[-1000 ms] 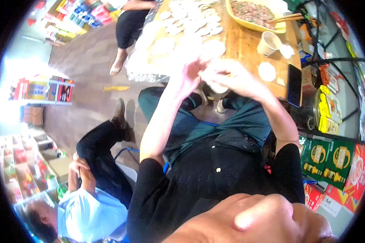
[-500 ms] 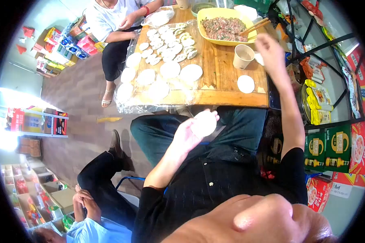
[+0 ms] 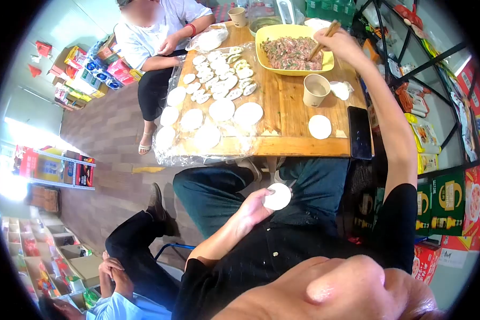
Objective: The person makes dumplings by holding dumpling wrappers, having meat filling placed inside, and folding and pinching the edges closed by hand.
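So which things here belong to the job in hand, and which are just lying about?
In use:
wrapper, in the left hand
chopsticks, in the right hand
meat filling, in the yellow bowl
dumplings and flat wrappers, on the plastic

Lying about, it seems:
phone
paper cup, beside the bowl
green bottles

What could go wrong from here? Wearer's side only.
1. The left hand holds the round white dough wrapper over the lap, off the wooden table; meat filling carried there might drip on the trousers.
2. The beige paper cup stands close to the yellow bowl, where the right hand works the wooden chopsticks; it could get knocked.
3. The black phone lies at the near right corner; a forearm bump might tip it off.
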{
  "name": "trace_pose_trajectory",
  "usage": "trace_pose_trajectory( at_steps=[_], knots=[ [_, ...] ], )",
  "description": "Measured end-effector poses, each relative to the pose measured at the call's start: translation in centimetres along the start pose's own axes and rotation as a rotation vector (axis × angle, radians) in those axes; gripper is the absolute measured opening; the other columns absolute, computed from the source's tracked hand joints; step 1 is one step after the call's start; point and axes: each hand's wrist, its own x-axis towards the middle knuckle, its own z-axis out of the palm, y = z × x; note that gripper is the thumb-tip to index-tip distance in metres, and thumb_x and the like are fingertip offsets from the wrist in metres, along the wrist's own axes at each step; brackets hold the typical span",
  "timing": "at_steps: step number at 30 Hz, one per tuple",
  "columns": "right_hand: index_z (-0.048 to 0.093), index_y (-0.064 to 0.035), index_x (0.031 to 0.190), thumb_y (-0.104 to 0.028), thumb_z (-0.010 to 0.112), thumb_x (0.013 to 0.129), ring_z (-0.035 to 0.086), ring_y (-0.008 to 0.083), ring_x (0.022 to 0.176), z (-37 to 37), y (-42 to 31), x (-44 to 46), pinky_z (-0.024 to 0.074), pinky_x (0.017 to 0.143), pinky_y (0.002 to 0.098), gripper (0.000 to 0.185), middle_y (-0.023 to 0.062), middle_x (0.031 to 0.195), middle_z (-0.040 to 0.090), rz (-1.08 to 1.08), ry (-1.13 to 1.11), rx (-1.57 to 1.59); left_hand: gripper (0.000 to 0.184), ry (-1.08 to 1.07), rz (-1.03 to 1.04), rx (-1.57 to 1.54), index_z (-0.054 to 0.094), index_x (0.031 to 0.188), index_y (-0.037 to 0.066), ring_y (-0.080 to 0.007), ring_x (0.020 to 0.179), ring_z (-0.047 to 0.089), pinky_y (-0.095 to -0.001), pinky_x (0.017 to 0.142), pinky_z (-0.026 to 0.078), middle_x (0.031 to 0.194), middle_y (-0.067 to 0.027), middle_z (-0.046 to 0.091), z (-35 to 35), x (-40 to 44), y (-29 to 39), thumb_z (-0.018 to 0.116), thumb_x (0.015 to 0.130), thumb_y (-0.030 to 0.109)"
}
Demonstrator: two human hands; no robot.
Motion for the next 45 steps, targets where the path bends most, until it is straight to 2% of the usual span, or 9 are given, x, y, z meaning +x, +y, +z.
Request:
trace_pose_trajectory(
  at_steps=[2,4,9,20,22,25,30,36,45],
  knots=[
    [0.067,-0.0009,0.108,-0.029,0.064,0.09,0.063,0.0127,0.084,-0.2,-1.9,-0.8,0.0532,0.077,0.0272,0.033,0.0071,0.097,0.067,-0.019,0.107,0.027,0.048,0.23,0.081,0.029,0.049,0.125,-0.009,-0.032,0.116,0.057,-0.0422,0.108,0.039,0.124,-0.0207,0.059,-0.9,-0.3,0.5,0.056,0.08,0.006],
    [0.067,-0.0062,0.102,-0.031,0.061,0.09,0.063,0.0143,0.077,0.0,-3.9,-1.9,0.05,0.069,0.0292,0.028,0.005,0.087,0.067,-0.256,0.172,0.18,0.046,0.199,0.099,-0.011,0.05,0.124,-0.005,-0.0304,0.118,0.055,-0.0444,0.106,0.04,0.124,-0.0178,0.059,-2.0,-0.2,1.2,0.057,0.081,0.005],
    [0.067,-0.0049,0.101,-0.031,0.056,0.091,0.062,0.0174,0.076,2.8,-6.3,-4.0,0.0487,0.073,0.0323,0.03,0.0078,0.084,0.068,-0.064,0.022,0.065,0.052,0.112,0.076,0.011,0.043,0.13,-0.005,-0.0329,0.119,0.054,-0.045,0.103,0.042,0.129,-0.0194,0.054,-1.0,-0.2,1.9,0.057,0.082,0.007],
    [0.066,-0.0044,0.092,-0.026,0.055,0.089,0.06,0.0239,0.072,7.7,-2.3,-0.8,0.0481,0.071,0.0341,0.024,0.0078,0.079,0.067,-0.184,0.04,0.028,0.052,0.024,0.074,0.014,0.042,0.134,-0.005,-0.0288,0.12,0.054,-0.042,0.103,0.044,0.13,-0.0179,0.055,1.9,-1.6,2.4,0.057,0.086,0.01],
    [0.065,-0.0046,0.097,-0.027,0.057,0.093,0.056,0.0116,0.076,7.5,-2.0,-0.6,0.046,0.071,0.0266,0.024,0.0028,0.085,0.063,-0.205,-0.014,0.023,0.05,-0.022,0.052,0.02,0.043,0.132,-0.007,-0.029,0.12,0.054,-0.0421,0.105,0.042,0.13,-0.0187,0.055,1.9,-1.7,2.5,0.057,0.087,0.011],
    [0.065,-0.0031,0.094,-0.027,0.056,0.094,0.056,0.0093,0.074,7.1,-1.9,-0.9,0.0465,0.068,0.0255,0.026,0.0017,0.084,0.063,-0.04,-0.033,0.237,0.049,-0.033,0.067,0.049,0.045,0.131,-0.006,-0.0276,0.119,0.056,-0.0416,0.105,0.042,0.127,-0.0176,0.057,2.2,-1.9,2.8,0.059,0.087,0.013],
    [0.061,-0.002,0.085,-0.027,0.057,0.091,0.056,0.0123,0.068,6.2,-3.2,-1.3,0.0453,0.064,0.0296,0.026,0.0047,0.073,0.061,-0.11,0.14,0.368,0.05,-0.069,0.079,0.062,0.046,0.13,-0.006,-0.0267,0.117,0.057,-0.0413,0.104,0.043,0.126,-0.0166,0.058,2.9,-2.0,3.1,0.062,0.087,0.013],
    [0.063,-0.004,0.09,-0.03,0.053,0.092,0.06,0.0233,0.071,8.6,-1.1,0.3,0.0471,0.068,0.0343,0.028,0.0114,0.08,0.064,-0.33,0.083,-0.036,0.05,-0.052,0.076,0.067,0.047,0.13,-0.004,-0.0264,0.116,0.057,-0.0413,0.104,0.043,0.125,-0.0157,0.059,2.8,-1.5,2.8,0.063,0.085,0.013],
    [0.068,-0.004,0.098,-0.025,0.061,0.09,0.059,0.0099,0.073,6.8,-1.0,-2.0,0.0498,0.066,0.0282,0.023,0.0012,0.084,0.066,-0.123,-0.014,0.284,0.05,-0.064,0.076,0.059,0.046,0.131,-0.004,-0.0265,0.117,0.057,-0.0413,0.104,0.043,0.125,-0.0158,0.059,2.4,-1.7,2.7,0.062,0.086,0.013]
  ],
)
